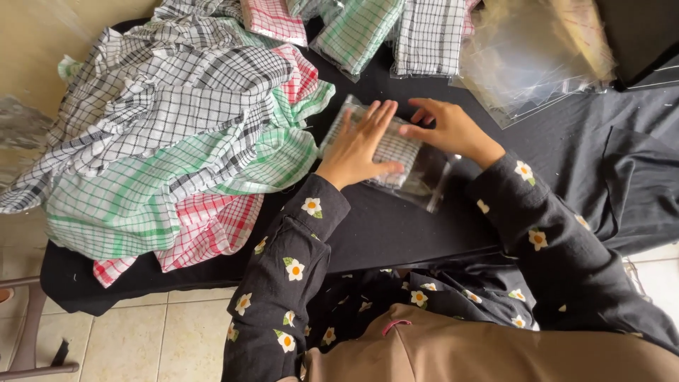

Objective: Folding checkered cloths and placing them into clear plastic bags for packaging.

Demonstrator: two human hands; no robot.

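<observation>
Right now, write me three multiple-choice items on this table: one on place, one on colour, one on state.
1. Where does the loose cloth pile lie from the hands?
A left
B right
C under them

2. What colour is the table cover?
A white
B black
C red

3. How is the left hand?
A fisted
B flat on the bagged cloth
C lifted away

Answers: 1 A, the pile fills the table's left side. 2 B, the bare cover is black. 3 B, its fingers lie spread on the clear bag, the right hand beside it.
</observation>
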